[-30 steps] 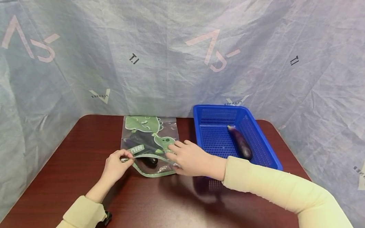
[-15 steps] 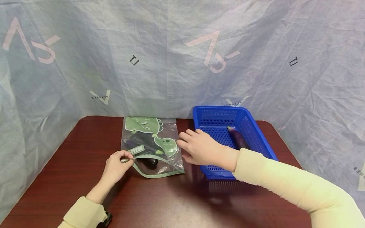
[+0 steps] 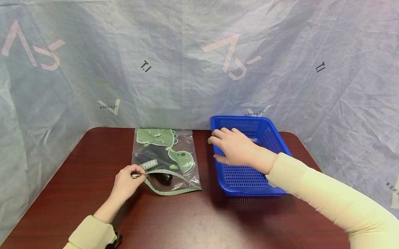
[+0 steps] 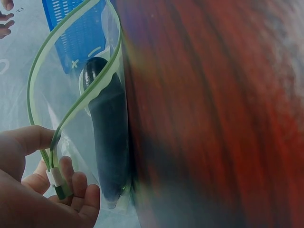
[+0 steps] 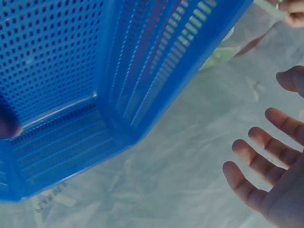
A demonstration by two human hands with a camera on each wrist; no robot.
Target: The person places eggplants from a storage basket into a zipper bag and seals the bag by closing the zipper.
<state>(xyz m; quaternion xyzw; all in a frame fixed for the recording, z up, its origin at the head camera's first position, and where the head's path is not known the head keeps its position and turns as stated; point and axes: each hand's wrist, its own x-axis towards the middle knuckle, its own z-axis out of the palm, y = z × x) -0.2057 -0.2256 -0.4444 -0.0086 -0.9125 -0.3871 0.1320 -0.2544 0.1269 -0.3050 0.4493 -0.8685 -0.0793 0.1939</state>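
A clear zip bag (image 3: 186, 140) with green dinosaur prints lies on the table, its green-edged mouth gaping toward me. Inside it are eggplants, one dark rounded end (image 3: 165, 177) showing at the opening. My left hand (image 3: 129, 180) pinches the mouth's left corner, beside the white zip slider (image 4: 54, 176). In the left wrist view a long eggplant (image 4: 111, 137) shows within the bag. My right hand (image 3: 236, 147) is over the left side of the blue basket (image 3: 253, 191), fingers spread and holding nothing. An eggplant in the basket (image 5: 7, 121) is mostly hidden behind that hand and arm.
The basket stands at the right of the dark red wooden table (image 3: 177, 227), a short gap from the bag. A grey printed cloth (image 3: 183, 65) hangs behind the table and along both sides.
My right hand has let go of the bag's right edge and moved right and away from me, over the basket. The left hand keeps its pinch on the bag's corner.
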